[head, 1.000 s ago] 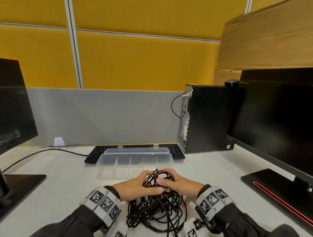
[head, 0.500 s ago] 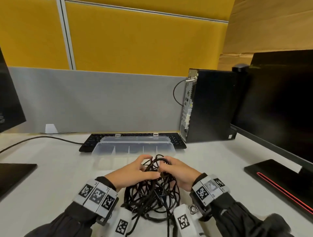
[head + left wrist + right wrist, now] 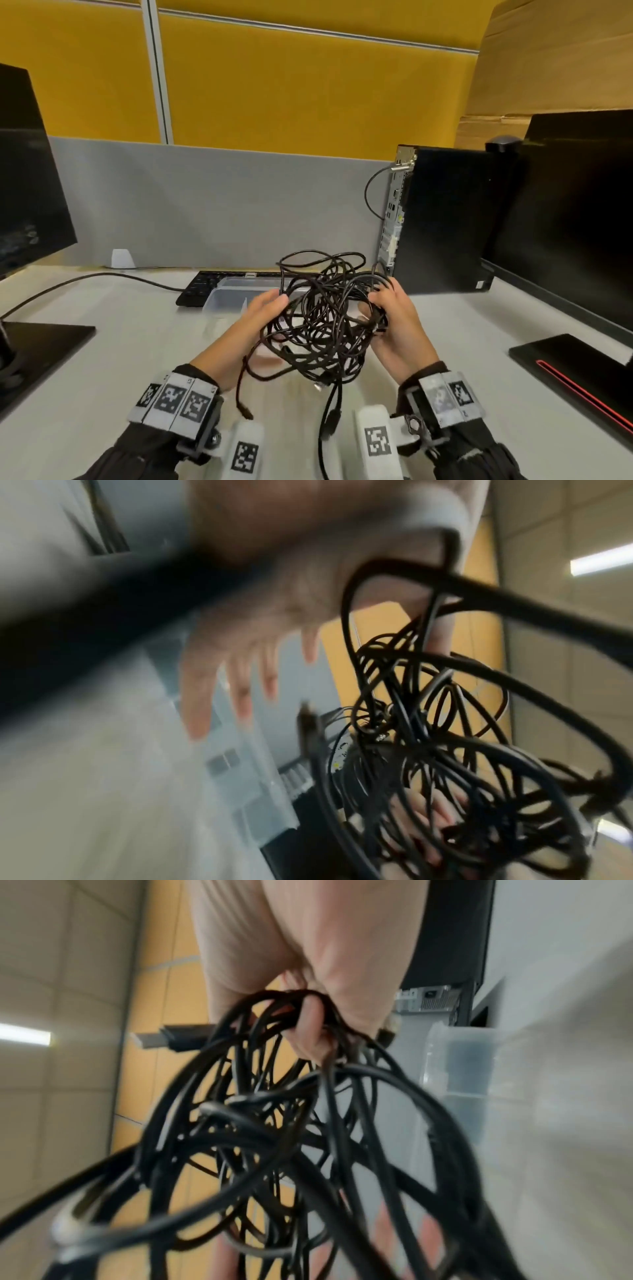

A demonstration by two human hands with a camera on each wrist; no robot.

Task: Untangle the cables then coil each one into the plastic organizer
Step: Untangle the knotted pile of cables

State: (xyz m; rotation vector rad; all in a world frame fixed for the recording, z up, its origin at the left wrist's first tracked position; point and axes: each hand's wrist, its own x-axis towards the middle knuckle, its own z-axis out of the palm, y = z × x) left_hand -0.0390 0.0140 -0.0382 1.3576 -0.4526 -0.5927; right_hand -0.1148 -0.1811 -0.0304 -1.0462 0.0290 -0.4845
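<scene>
Right hand [image 3: 397,325] grips the cable tangle [image 3: 325,318], hiding the organizer [image 3: 226,298]; left hand [image 3: 253,322] fingers straight.

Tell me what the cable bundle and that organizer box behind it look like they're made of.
Cable bundle: black, seemingly rubber or soft-plastic jackets with a slight sheen, since they bend into loose loops; one plug has a silvery, metal-looking tip. Organizer: clear, slightly frosted plastic, probably rigid; the keyboard and desk show through its walls.

White desk [image 3: 120,359] carries keyboard [image 3: 198,289], clear organizer [image 3: 226,299], computer tower [image 3: 445,219], monitor stands [image 3: 41,346]
</scene>
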